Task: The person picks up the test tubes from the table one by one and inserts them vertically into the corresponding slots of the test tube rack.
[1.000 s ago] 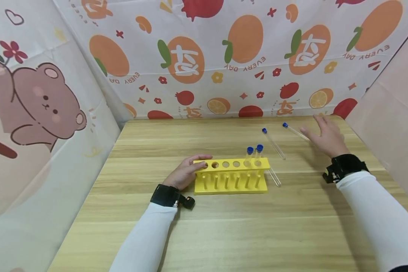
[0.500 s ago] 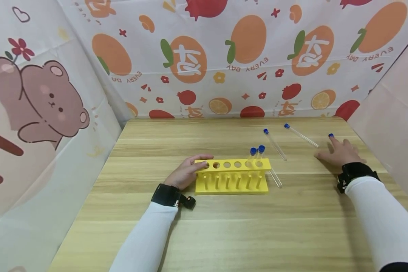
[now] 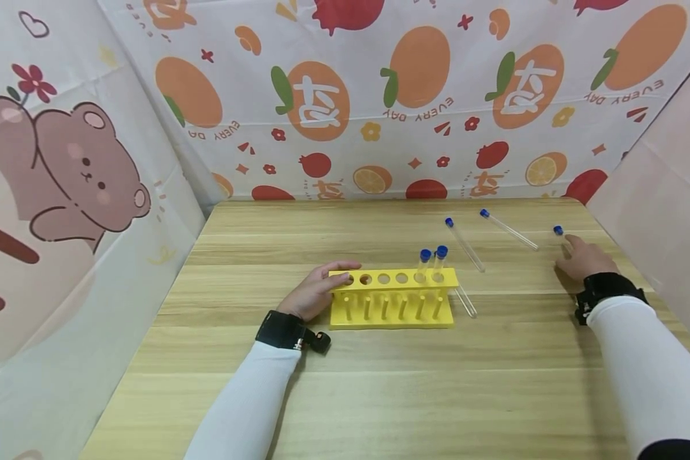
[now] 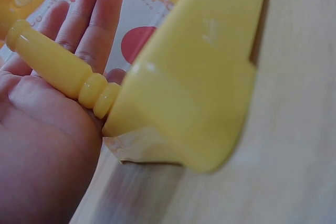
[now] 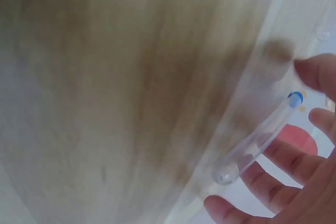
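A yellow test tube rack (image 3: 392, 319) stands mid-table, two blue-capped test tubes upright in its right-end holes. My left hand (image 3: 310, 297) holds the rack's left end, thumb over the top plate and fingers behind it. Seen from the left wrist, the palm (image 4: 47, 145) lies along the rack's end post (image 4: 58, 66). At the far right, my right hand (image 3: 588, 260) hovers low over a lying test tube, mostly hidden except its blue cap (image 3: 558, 230). The right wrist view has the clear tube (image 5: 257, 142) in front of spread, loosely bent fingers (image 5: 291, 161).
Two more capped test tubes lie behind the rack, one slanting nearer it (image 3: 466, 246) and one further back (image 3: 510, 230). Another tube's clear end (image 3: 466, 301) pokes out past the rack's right side. A printed cloth (image 3: 322, 160) hangs along the table's far edge.
My right hand has moved right and toward me, from beside the back tube to the rightmost tube, its fingers drawing in from the cap. My left hand stays on the rack.
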The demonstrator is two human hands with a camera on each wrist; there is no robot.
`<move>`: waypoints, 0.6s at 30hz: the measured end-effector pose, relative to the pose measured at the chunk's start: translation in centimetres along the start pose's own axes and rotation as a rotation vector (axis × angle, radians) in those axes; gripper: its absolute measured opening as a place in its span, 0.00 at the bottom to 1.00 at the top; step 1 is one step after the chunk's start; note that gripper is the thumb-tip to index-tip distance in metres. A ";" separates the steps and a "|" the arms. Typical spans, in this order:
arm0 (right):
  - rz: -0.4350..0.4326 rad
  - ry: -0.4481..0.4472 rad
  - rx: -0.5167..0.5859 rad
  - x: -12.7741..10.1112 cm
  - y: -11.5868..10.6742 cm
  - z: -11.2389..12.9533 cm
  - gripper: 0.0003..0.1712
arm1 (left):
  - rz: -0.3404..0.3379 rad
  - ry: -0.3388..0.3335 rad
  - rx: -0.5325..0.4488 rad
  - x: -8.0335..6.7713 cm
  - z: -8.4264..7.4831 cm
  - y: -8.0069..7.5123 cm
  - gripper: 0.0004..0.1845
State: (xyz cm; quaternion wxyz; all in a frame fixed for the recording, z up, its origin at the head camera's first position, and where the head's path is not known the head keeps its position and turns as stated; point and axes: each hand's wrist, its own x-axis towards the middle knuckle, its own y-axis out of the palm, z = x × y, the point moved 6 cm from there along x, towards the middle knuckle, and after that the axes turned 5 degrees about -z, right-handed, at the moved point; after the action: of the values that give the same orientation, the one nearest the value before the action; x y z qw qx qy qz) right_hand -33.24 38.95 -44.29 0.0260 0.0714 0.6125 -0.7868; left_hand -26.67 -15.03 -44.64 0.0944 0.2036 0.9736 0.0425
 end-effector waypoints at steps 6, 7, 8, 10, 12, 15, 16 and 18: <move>-0.027 0.036 -0.004 -0.4 -0.7 0.0 0.42 | -0.005 -0.001 -0.002 0.0 0.0 0.0 0.25; -0.026 0.046 -0.010 -0.5 -0.8 0.1 0.40 | -0.007 -0.003 -0.003 0.0 0.0 0.0 0.25; -0.028 0.056 -0.011 -0.6 -0.8 0.2 0.38 | -0.008 -0.004 -0.002 0.0 -0.1 0.0 0.25; -0.032 0.074 -0.013 -0.7 -0.9 0.3 0.34 | -0.010 -0.005 0.000 0.0 -0.1 0.0 0.25; -0.037 0.084 -0.014 -0.8 -0.9 0.3 0.31 | -0.010 -0.004 0.000 0.0 0.0 0.0 0.24; -0.042 0.088 -0.011 -0.8 -0.9 0.2 0.31 | -0.009 -0.004 0.004 0.0 0.0 0.0 0.24; -0.045 0.084 -0.010 -0.8 -0.9 0.2 0.32 | -0.008 -0.005 0.004 0.0 0.0 0.0 0.24; -0.043 0.088 -0.007 -0.8 -1.0 0.1 0.34 | -0.007 -0.004 0.005 0.0 0.0 0.0 0.25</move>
State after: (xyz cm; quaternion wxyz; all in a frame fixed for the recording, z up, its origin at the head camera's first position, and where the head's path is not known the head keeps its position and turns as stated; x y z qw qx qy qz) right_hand -32.56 39.02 -43.19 -0.0175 0.0927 0.6170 -0.7813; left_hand -26.64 -15.06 -44.64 0.0959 0.2006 0.9742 0.0392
